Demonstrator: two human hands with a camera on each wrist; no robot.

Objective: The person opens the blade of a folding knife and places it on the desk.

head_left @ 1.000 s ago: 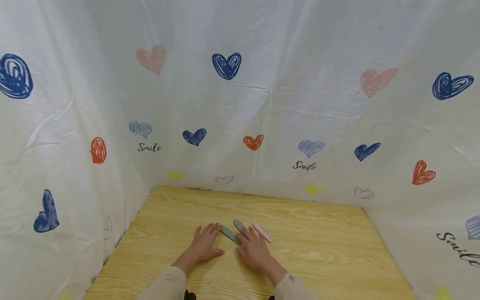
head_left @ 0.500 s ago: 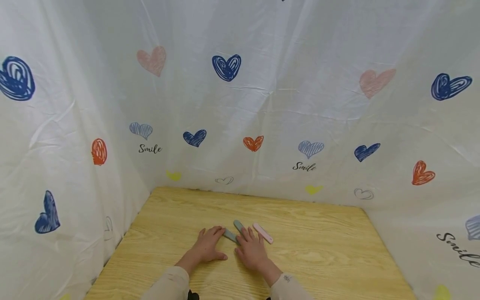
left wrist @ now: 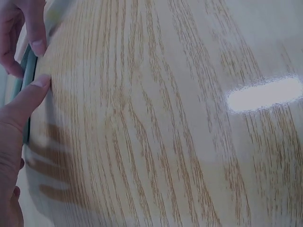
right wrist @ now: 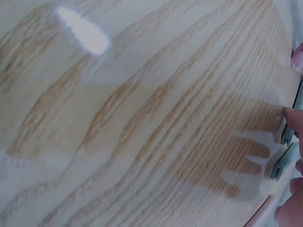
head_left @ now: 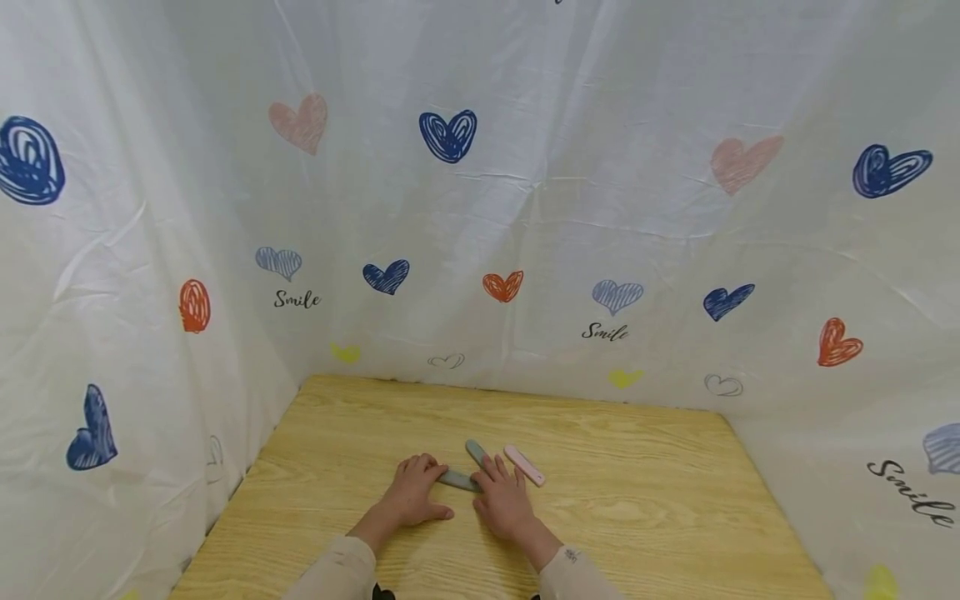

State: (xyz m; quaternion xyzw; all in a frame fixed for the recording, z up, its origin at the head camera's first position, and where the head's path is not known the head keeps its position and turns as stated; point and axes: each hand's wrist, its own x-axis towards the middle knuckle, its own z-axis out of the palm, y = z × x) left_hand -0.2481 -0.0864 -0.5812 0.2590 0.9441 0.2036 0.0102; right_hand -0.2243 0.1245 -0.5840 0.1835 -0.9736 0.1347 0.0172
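A slim grey-green bar [head_left: 459,480] with rounded ends lies nearly crosswise between my two hands. Its right end looks slotted in the right wrist view. My left hand [head_left: 410,492] has its fingers bent over the left end, the thumb reaching out on the near side. At the other end, my right hand [head_left: 507,504] holds with index finger and thumb on either side, covering the tip. A second grey-green bar [head_left: 475,450] lies just beyond, partly under the right fingers. The pink bar [head_left: 524,465], with a small hole at one end, lies to the right.
The wood-grain table [head_left: 637,492] carries all of these. A white curtain [head_left: 540,233] printed with hearts and "Smile" hangs along its back and both sides. Light-coloured sleeves [head_left: 341,567] cover the forearms.
The near grey-green bar has turned, its left end swinging toward me. My left fingers went from straight to bent over that end. The right hand has barely moved; the other bars stay put.
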